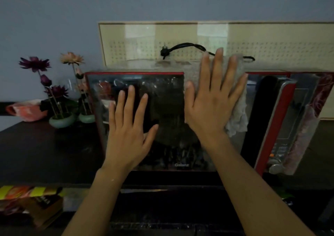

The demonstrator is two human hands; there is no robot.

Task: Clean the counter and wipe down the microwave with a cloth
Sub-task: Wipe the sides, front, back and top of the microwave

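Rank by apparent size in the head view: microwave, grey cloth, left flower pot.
1. microwave, largest by far.
2. grey cloth, partly hidden under the right hand.
3. left flower pot, smallest, though farther from the camera.

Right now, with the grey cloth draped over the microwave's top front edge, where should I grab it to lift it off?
Take the grey cloth by its loose lower flap, hanging free down the microwave door, right of the right hand. Come from the front right and pinch it. The upper part is pressed flat under that hand's spread fingers, so there is little to grip there.
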